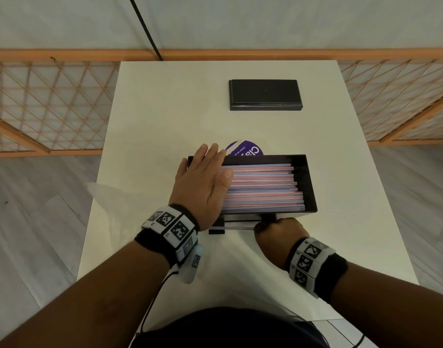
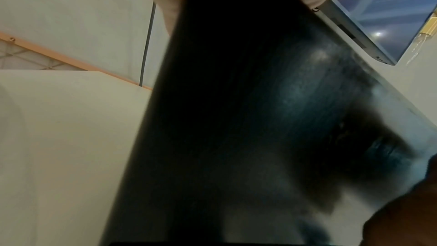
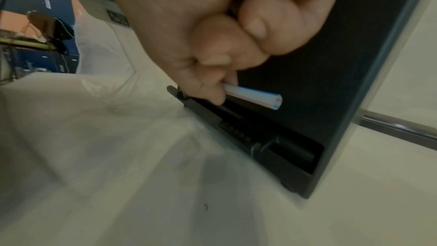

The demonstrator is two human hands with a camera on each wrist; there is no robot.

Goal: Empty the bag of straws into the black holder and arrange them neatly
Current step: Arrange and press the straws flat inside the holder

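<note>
Left hand (image 1: 203, 182) lies flat, fingers straight, on the left end of the straws (image 1: 262, 188) stacked in the holder (image 1: 308, 184); right hand (image 1: 278, 237) is fisted round a stray straw (image 3: 255, 95) at the holder's near wall, by its front slot. Bag (image 1: 110, 197) lies empty left of the left wrist. Risk, imo: yanking that straw w/ a tight fist could kink it or drag the holder, and the pile's right ends look uneven.

Both bare forearms wear black wristbands (image 1: 333, 271) carrying white square-coded marker tags (image 1: 174, 228), a thin cable (image 1: 152, 301) trailing.
</note>
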